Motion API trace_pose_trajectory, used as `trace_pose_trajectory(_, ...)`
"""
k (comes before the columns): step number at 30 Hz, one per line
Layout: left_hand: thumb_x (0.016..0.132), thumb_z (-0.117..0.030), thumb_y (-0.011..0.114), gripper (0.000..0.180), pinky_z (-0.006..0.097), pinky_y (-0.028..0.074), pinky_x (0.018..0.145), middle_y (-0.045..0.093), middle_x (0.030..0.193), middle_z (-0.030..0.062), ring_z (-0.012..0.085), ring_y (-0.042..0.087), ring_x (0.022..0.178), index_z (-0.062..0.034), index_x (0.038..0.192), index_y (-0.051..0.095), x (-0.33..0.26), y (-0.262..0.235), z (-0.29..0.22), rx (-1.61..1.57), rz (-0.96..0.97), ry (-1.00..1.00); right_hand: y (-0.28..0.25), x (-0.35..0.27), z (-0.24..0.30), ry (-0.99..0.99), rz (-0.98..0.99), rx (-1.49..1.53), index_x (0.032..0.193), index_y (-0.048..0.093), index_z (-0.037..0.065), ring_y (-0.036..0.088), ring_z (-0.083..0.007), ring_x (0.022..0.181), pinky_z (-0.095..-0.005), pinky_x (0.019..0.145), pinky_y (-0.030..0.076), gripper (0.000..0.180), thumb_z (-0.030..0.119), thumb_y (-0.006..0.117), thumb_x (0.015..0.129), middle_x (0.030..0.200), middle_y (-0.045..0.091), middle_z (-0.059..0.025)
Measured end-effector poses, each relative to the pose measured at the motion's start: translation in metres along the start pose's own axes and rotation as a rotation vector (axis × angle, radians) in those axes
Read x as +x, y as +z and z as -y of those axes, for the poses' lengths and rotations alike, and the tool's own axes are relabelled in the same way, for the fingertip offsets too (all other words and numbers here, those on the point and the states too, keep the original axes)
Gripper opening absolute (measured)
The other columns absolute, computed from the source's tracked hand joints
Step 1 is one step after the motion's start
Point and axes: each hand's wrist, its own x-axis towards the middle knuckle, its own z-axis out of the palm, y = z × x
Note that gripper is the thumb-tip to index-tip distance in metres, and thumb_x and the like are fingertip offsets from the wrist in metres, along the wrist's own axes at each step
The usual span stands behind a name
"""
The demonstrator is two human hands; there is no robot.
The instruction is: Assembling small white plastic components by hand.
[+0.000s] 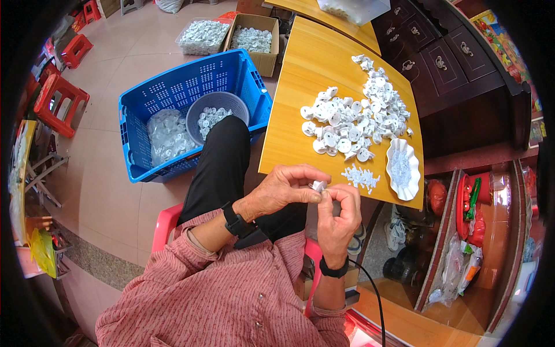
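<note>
A small white plastic part (318, 185) with a round disc is pinched between the thumb and fingers of my left hand (283, 188). My right hand (340, 215) meets it from the right, thumb and forefinger closed at the part's edge; whether a tiny piece is also between those fingertips I cannot tell. Just beyond my hands, on the yellow wooden table (289, 115), lies a big heap of similar white disc-shaped parts (347, 124). Closer to me are a scatter of tiny white pieces (361, 177) and a white scalloped dish (411, 194) filled with more of them.
Left of the table stands a blue plastic crate (130, 147) with a bagged lot of parts (167, 136) and a grey round basket (247, 110). Behind it are a clear tub (188, 46) and a cardboard box (266, 63) of parts. A dark drawer cabinet (462, 87) borders the right side.
</note>
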Motion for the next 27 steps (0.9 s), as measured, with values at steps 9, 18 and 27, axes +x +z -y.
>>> trace_pose_trajectory(9,0.083,0.0,0.075,0.034,0.029,0.05,0.094,0.065,0.114,0.0091,0.0161,0.061,0.106,-0.0004,0.117,0.068,0.0016,-0.0021,-0.0003,0.033,0.046,0.062,0.0001,-0.0007,-0.0005,0.021,-0.001,0.015,0.086,0.056,0.001,0.06,-0.0287,0.083,-0.0382,0.074,0.048,0.012,-0.002,0.068,0.083,0.091,0.059,-0.0128)
trace_pose_trajectory(18,0.084,-0.002,0.075,0.034,0.026,0.051,0.091,0.066,0.112,0.0063,0.0127,0.062,0.103,-0.0001,0.117,0.068,0.002,-0.0033,0.0019,0.003,0.033,0.075,-0.0006,-0.0009,-0.0007,0.1,0.023,0.133,0.086,0.059,-0.001,0.06,-0.0245,0.084,-0.0343,0.077,0.048,0.008,0.001,0.066,0.088,0.093,0.061,-0.0119)
trace_pose_trajectory(27,0.081,0.0,0.077,0.035,0.028,0.051,0.091,0.065,0.112,0.0082,0.0155,0.062,0.102,-0.0006,0.115,0.069,0.0009,-0.0029,0.0008,0.026,0.017,0.046,-0.0006,-0.0011,0.0015,0.134,0.026,0.132,0.084,0.057,-0.001,0.06,-0.0251,0.083,-0.0351,0.076,0.048,0.009,0.001,0.065,0.088,0.092,0.06,-0.0124)
